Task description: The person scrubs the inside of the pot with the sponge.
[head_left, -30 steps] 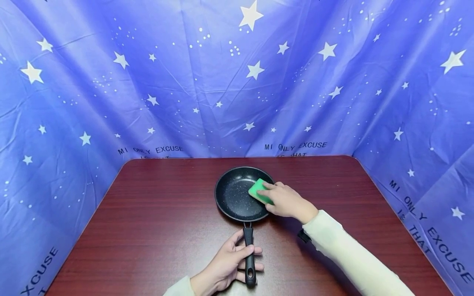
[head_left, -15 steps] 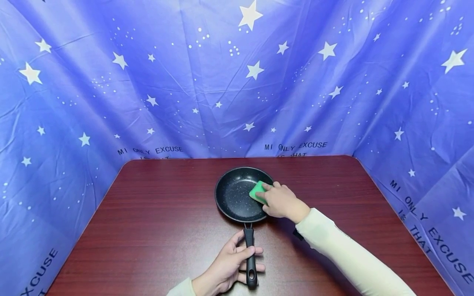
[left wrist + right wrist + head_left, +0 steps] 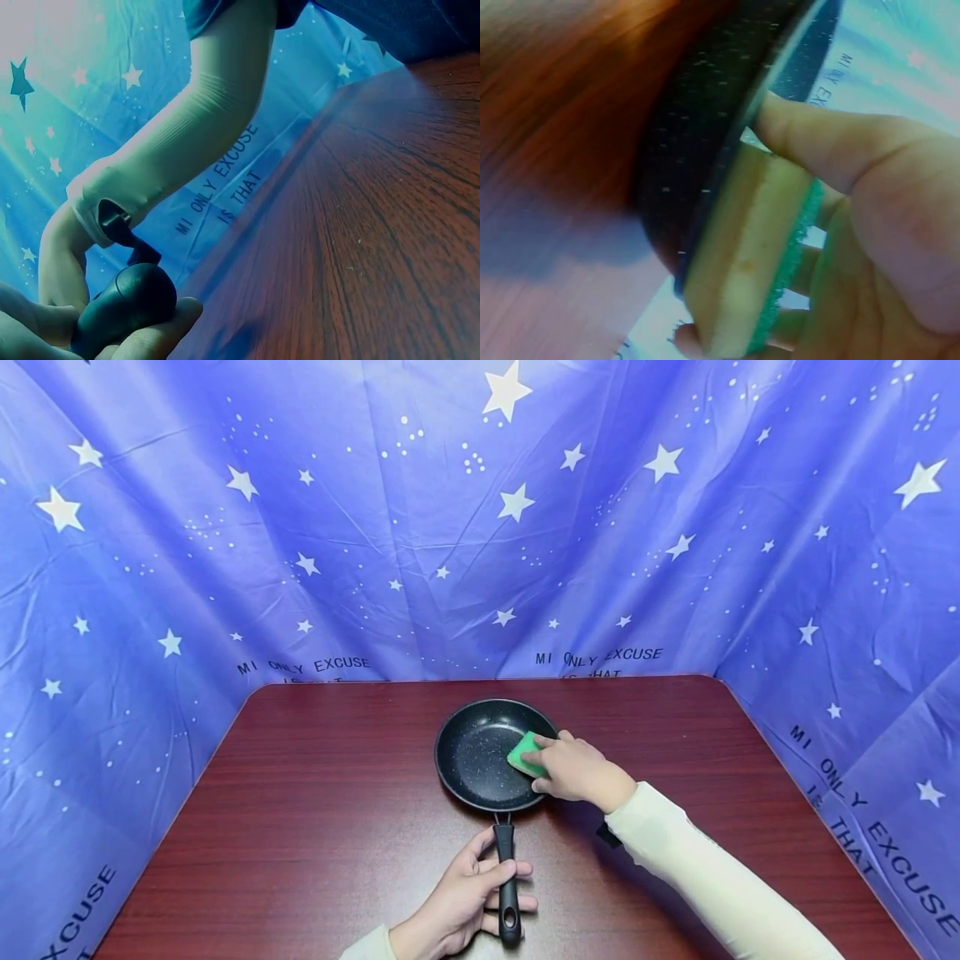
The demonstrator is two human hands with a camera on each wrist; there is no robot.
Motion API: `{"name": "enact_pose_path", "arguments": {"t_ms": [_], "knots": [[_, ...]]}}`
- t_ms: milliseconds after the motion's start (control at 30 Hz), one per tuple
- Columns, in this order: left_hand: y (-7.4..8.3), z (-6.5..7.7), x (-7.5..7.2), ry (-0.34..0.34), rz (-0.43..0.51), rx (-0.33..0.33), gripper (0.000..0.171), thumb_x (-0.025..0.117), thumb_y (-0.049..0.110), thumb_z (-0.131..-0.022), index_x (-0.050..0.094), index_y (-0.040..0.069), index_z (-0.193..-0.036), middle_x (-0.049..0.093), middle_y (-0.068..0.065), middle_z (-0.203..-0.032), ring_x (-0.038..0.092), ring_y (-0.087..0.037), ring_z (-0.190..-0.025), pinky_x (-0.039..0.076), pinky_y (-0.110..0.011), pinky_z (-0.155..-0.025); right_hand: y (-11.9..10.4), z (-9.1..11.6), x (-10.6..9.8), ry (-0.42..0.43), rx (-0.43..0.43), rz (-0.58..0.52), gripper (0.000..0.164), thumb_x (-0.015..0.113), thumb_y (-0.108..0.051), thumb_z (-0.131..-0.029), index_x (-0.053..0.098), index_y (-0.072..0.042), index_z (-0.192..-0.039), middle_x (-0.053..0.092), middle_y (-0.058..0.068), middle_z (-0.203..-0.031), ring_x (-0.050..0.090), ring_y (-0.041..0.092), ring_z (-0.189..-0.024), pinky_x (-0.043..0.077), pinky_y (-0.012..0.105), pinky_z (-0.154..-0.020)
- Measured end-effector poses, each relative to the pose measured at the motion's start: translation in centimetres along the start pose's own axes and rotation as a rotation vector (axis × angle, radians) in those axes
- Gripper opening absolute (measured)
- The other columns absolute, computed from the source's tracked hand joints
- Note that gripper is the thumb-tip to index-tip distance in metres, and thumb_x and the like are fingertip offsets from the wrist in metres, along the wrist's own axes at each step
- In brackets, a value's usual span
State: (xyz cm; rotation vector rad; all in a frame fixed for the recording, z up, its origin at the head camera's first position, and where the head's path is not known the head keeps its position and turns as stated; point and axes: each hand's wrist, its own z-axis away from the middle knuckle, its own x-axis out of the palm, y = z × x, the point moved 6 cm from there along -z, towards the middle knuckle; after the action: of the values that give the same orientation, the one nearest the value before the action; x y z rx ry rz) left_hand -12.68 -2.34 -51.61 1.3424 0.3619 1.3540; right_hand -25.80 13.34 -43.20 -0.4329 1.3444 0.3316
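Note:
A black speckled frying pan [image 3: 476, 768] is at the middle of the table, its inside facing up and its handle pointing towards me. My left hand [image 3: 461, 893] holds the black handle [image 3: 509, 902], thumb across the top and fingers underneath; the handle's rounded end [image 3: 146, 296] sticks out past that hand in the left wrist view. In my right hand [image 3: 581, 768] is a scrubbing sponge [image 3: 522, 753], against the pan's inner right side. The right wrist view shows the sponge's yellow foam [image 3: 739, 247] pressed on the rim, with its green scouring layer facing my palm.
The dark red wood-grain table [image 3: 300, 793] extends around the pan on all sides. A blue curtain [image 3: 420, 527] with white stars and lettering hangs behind the table and along both sides. A black device [image 3: 609, 835] is strapped under my right wrist.
My right hand has slid the sponge a little towards me along the pan's right side, with a slight sideways shift. The pan and my left hand stay almost still.

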Motion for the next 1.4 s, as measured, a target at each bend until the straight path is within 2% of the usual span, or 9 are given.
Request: {"name": "enact_pose_path", "arguments": {"t_ms": [300, 567, 900, 1200, 1400], "knots": [[0.1, 0.2, 0.2, -0.001, 0.001, 0.004, 0.076, 0.063, 0.013, -0.106, 0.017, 0.008, -0.167, 0.073, -0.017, -0.121, 0.078, -0.038, -0.091, 0.064, -0.058, -0.069, -0.3, 0.5, -0.4, -0.117, 0.05, -0.088, 0.052, 0.078, -0.03, -0.096, 0.066, -0.013, -0.145, 0.052, 0.022, -0.155, 0.054, 0.04, -0.124, 0.052, 0.053, -0.102], [0.1, 0.2, 0.3, -0.008, 0.003, -0.004, 0.076, 0.063, 0.014, -0.106, 0.017, 0.007, -0.167, 0.073, -0.016, -0.12, 0.078, -0.037, -0.091, 0.064, -0.056, -0.068, -1.2, 0.7, -0.7, -0.203, 0.014, -0.14, 0.052, 0.078, -0.032, -0.094, 0.069, -0.012, -0.141, 0.068, 0.011, -0.139, 0.054, 0.04, -0.133, 0.042, 0.053, -0.116], [0.1, 0.1, 0.3, -0.014, -0.005, -0.012, 0.07, 0.06, 0.013, -0.107, 0.022, 0.01, -0.166, 0.073, -0.016, -0.12, 0.078, -0.036, -0.09, 0.066, -0.049, -0.066, -2.7, 1.3, -1.1, -0.277, -0.038, -0.192, 0.054, 0.074, -0.034, -0.094, 0.068, -0.011, -0.142, 0.066, 0.009, -0.142, 0.052, 0.035, -0.139, 0.043, 0.05, -0.117], [0.0, 0.2, 0.3, -0.012, -0.008, -0.012, 0.074, 0.063, 0.013, -0.106, 0.021, 0.01, -0.167, 0.074, -0.015, -0.119, 0.079, -0.035, -0.089, 0.066, -0.048, -0.065, -3.9, 1.4, -1.1, -0.279, -0.13, -0.214, 0.055, 0.072, -0.038, -0.095, 0.067, -0.012, -0.143, 0.069, 0.005, -0.138, 0.06, 0.024, -0.131, 0.049, 0.041, -0.111], [0.0, 0.2, 0.3, -0.017, -0.006, -0.007, 0.071, 0.063, 0.012, -0.105, 0.025, 0.012, -0.165, 0.075, -0.014, -0.116, 0.079, -0.034, -0.087, 0.066, -0.046, -0.063, -4.8, 1.2, -1.0, -0.283, -0.179, -0.228, 0.056, 0.069, -0.043, -0.099, 0.065, -0.013, -0.146, 0.067, 0.004, -0.141, 0.057, 0.027, -0.133, 0.047, 0.043, -0.112]]}}
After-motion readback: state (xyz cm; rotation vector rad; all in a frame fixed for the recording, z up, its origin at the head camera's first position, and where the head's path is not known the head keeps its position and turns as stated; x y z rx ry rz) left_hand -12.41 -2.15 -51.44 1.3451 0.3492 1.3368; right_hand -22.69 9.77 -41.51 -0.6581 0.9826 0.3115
